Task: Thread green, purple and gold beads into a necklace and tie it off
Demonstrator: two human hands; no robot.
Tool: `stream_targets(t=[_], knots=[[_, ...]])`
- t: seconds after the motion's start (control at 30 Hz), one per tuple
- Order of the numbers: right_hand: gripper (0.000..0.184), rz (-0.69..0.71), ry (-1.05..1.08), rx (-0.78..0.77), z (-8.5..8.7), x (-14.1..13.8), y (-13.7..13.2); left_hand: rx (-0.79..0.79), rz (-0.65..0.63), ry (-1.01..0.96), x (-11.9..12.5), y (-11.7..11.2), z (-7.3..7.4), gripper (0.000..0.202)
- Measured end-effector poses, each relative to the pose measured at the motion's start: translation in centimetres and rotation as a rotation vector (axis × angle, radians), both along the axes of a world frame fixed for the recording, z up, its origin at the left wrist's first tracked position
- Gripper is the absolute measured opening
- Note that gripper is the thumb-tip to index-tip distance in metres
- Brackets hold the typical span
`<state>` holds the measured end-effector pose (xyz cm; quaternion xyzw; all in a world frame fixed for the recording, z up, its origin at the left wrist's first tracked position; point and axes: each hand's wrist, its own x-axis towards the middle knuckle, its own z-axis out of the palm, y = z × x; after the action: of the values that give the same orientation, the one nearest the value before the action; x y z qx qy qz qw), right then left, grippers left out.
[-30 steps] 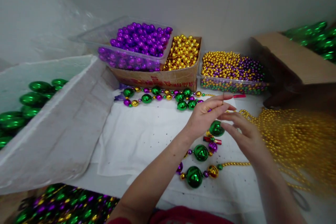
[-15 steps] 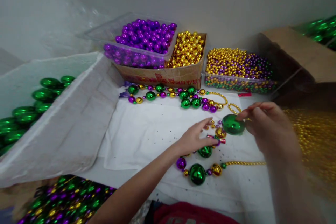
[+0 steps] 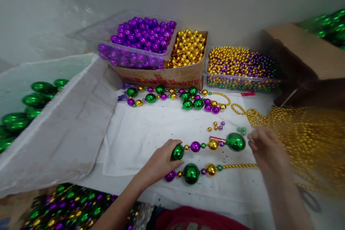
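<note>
The left hand (image 3: 165, 155) has its grip round a green ball (image 3: 177, 152), at the visible left end of a strand (image 3: 195, 146) running roughly along the near edge of the counter (image 3: 97, 173). The strand's big ball (image 3: 235, 142) lies just left of the right hand (image 3: 265, 147), the nearer one, its fingers bent close; I cannot tell whether they hold anything.

Bead strand (image 3: 195, 146) on cloth (image 3: 140, 133), carton (image 3: 183, 78) behind.
</note>
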<state>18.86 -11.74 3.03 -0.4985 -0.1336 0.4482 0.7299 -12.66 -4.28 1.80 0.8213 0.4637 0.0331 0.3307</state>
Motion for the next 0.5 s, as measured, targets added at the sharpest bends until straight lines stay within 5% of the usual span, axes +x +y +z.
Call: stream_targets(t=[0.1,0.2,0.33,0.43,0.5], knots=[[0.028,0.054,0.194,-0.072,-3.4,-2.0,0.0,0.021,0.035,0.182,-1.2,0.6,-1.0,0.054],[0.027,0.108,0.196,-0.071,-4.3,-3.7,0.0,0.079,0.027,0.167,0.0,0.9,-0.5,0.073],[0.02,0.236,0.126,-0.025,-2.6,-5.1,0.1,0.106,-0.147,-0.2,6.5,0.1,1.0,0.08],[0.015,0.293,0.106,0.049,-1.3,-5.4,0.3,0.037,-0.274,-0.422,12.0,-0.5,0.1,0.078],[0.014,0.244,0.106,0.082,-1.1,-5.0,0.2,-0.007,-0.272,-0.5,14.2,-0.6,-1.0,0.054]])
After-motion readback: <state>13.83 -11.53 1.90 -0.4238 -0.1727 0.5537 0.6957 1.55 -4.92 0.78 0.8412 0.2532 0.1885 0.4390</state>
